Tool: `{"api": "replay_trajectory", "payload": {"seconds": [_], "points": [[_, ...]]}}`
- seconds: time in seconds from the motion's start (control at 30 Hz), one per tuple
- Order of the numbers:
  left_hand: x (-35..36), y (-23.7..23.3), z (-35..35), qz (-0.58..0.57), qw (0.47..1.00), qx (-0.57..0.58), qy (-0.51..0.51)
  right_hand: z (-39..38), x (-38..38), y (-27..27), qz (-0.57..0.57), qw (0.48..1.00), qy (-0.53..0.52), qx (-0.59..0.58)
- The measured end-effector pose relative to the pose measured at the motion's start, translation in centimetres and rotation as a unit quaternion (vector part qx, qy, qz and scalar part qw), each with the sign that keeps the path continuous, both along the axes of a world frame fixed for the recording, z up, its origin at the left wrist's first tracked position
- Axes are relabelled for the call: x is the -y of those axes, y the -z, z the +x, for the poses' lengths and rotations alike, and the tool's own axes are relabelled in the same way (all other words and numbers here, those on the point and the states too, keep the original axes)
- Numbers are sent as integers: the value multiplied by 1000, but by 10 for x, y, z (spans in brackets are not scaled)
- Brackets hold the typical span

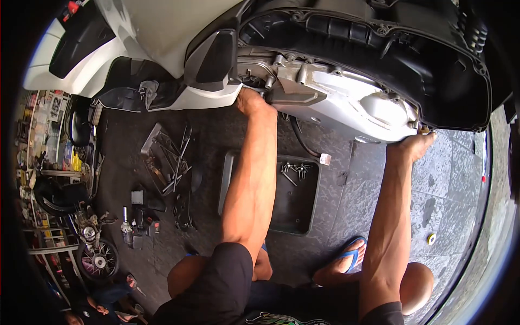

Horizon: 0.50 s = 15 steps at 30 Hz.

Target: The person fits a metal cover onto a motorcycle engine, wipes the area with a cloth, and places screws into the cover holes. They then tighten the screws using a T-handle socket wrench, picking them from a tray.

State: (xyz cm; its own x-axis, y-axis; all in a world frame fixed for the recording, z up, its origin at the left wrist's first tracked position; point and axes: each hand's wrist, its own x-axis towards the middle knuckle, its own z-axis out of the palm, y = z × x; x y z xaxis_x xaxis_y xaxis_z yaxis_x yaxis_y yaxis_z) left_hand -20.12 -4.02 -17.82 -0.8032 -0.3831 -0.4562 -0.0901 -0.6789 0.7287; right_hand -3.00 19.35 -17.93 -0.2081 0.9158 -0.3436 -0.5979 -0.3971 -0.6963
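The silver engine side cover (336, 103) stretches below a black air-filter housing (346, 40) on a scooter. At the cover's front end, beside the white body panel (208, 97), is my left hand (253, 103); its fingers reach behind the parts and are hidden. My right hand (414, 146) is at the cover's lower rear end, its thumb side against the edge and its fingertips mostly out of sight. Whether either hand grips the cover cannot be made out.
A black tray (316, 200) with several bolts (292, 170) lies on the dark floor. Metal brackets (162, 154), a power tool (146, 219) and a yellow roll (431, 239) are on the floor too. A motorcycle wheel (98, 261) and a person (100, 309) are at the lower left.
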Motion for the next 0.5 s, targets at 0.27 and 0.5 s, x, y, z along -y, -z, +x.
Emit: {"api": "replay_trajectory", "payload": {"seconds": [0.27,0.5], "points": [[1,12,-9,-141,987,76,-29,1,-13,16,23,999,-16,-22],[-5,-5,1,-227,968,105,1,0,-6,5,-3,1000,2,28]]}}
